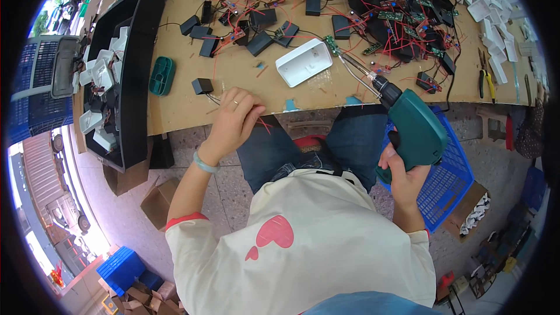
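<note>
My right hand (403, 176) is wrapped round the grip of a green pistol-shaped soldering gun (417, 125). Its long metal tip points away from me and ends close to a small green circuit board (332, 45). That board is beside the right end of an open white plastic case (304, 63). At the table's front edge, my left hand (236, 114) is closed with its fingers pinched on thin wires. Red wire ends (266, 123) stick out below the fingers, and a grey lead runs from the hand to a small black box (202, 86).
Several black boxes, red wires and circuit boards (389, 16) are heaped at the back. White cases (493, 35) pile up far right, near yellow-handled pliers (486, 81). A green tray (162, 76) lies left beside a black bin (134, 81). A blue crate (449, 181) stands below, right.
</note>
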Tool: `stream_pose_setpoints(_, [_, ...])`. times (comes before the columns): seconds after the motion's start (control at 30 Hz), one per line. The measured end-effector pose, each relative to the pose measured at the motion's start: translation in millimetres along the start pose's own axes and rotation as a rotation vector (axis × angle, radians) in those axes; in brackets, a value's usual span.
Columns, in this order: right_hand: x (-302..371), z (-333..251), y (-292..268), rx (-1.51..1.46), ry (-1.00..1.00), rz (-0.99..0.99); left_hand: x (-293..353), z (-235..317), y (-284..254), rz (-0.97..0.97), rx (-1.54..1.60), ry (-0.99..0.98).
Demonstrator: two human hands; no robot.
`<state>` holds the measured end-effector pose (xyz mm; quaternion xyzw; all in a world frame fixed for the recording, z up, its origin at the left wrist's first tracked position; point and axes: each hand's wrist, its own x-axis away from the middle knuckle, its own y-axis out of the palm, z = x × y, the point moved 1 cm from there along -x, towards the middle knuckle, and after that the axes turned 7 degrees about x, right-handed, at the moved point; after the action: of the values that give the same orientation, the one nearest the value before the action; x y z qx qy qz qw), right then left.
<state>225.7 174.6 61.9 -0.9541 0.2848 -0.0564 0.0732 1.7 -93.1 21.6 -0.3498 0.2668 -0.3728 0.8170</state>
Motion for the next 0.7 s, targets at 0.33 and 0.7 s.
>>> stream_pose_setpoints(0.33, [-2.0, -2.1, 2.2, -0.058, 0.011, 0.015, 4.0, 25.1, -17.6, -0.159, -0.215, 0.318])
stream_pose_setpoints(0.7, [7.1, 14.4, -3.4, -0.004, -0.024, -0.002, -11.1, 37.5, 1.1, 0.218, 0.275, -0.060])
